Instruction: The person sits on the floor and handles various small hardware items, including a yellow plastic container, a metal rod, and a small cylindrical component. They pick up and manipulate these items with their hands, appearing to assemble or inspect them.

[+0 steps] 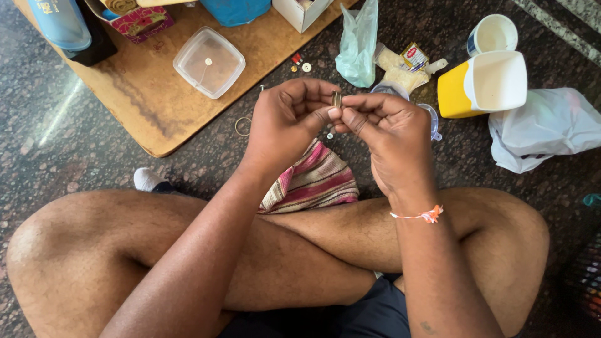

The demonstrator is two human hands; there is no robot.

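Observation:
I sit cross-legged on a dark stone floor. My left hand (289,122) and my right hand (387,134) meet in front of me, fingertips pinched together on a small metal piece (337,99) held upright between them. An orange thread band circles my right wrist. Just below the hands a striped pink and cream cloth (316,181) lies on the floor against my shins. A thin ring (241,126) lies on the floor left of my left hand.
A wooden board (147,94) at the upper left carries a clear plastic box (208,61), a patterned box and a blue object. To the upper right lie a pale green bag (358,44), a yellow and white container (482,84), a white cup and a white bag (544,128).

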